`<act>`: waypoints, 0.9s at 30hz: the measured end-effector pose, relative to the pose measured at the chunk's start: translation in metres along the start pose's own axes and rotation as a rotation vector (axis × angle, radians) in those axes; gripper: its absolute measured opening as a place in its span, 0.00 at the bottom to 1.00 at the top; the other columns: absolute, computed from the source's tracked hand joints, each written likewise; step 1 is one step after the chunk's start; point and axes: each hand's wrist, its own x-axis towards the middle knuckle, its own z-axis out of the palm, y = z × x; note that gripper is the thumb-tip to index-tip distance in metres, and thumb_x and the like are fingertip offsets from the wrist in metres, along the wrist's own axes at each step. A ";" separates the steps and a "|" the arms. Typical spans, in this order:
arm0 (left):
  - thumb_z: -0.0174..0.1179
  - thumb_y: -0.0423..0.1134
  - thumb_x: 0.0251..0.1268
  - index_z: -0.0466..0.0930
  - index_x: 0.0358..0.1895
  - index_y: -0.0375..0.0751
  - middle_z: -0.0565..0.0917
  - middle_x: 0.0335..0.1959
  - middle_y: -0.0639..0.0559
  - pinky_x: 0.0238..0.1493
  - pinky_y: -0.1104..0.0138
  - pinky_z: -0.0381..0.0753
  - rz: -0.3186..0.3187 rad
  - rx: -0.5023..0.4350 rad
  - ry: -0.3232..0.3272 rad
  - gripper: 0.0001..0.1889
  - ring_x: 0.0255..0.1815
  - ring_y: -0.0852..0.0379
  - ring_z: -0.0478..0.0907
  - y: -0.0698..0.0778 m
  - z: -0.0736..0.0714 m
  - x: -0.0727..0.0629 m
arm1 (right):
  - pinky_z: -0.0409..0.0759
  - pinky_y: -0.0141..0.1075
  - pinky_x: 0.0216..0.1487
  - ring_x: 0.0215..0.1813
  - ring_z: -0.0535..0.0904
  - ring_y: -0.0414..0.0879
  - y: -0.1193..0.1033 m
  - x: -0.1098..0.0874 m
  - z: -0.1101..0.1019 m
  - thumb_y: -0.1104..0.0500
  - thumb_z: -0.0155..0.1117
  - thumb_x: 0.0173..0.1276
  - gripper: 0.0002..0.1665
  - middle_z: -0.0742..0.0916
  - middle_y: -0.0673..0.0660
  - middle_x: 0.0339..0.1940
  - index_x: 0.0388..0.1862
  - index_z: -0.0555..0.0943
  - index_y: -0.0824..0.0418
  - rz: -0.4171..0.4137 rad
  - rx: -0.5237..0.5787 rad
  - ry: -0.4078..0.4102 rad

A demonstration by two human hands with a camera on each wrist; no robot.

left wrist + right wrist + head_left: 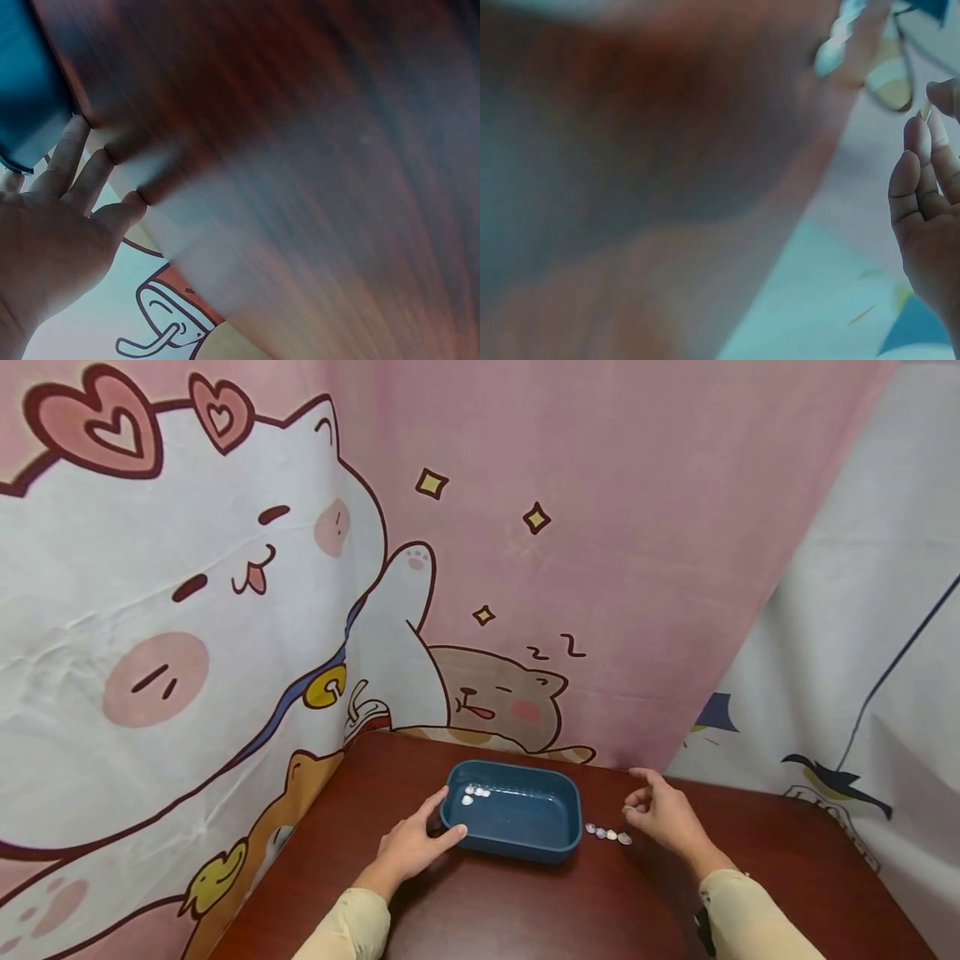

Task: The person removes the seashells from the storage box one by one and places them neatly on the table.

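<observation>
Right hand (663, 814) pinches a small pale shell (926, 111), thumb to fingers, near the right end of the shell row (612, 835) on the table (487, 906). Left hand (415, 847), fingers spread, touches the blue bin (517, 852), more shells (468, 800) inside. Probably mid-transfer; next calls for careful release, bin or row unclear.

The blue rectangular tray (517, 828) is open from above; the left hand (409, 850) blocks its left end, small whitish shell-like pieces (601, 832) the reddish-brown desk (517, 906) just rightward.
</observation>
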 end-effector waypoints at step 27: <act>0.63 0.74 0.65 0.60 0.84 0.73 0.80 0.75 0.48 0.61 0.30 0.73 -0.012 -0.014 -0.004 0.45 0.70 0.37 0.80 0.002 -0.001 0.000 | 0.79 0.32 0.39 0.36 0.82 0.34 0.048 -0.029 0.018 0.62 0.80 0.62 0.32 0.89 0.48 0.37 0.63 0.77 0.68 0.116 0.004 -0.136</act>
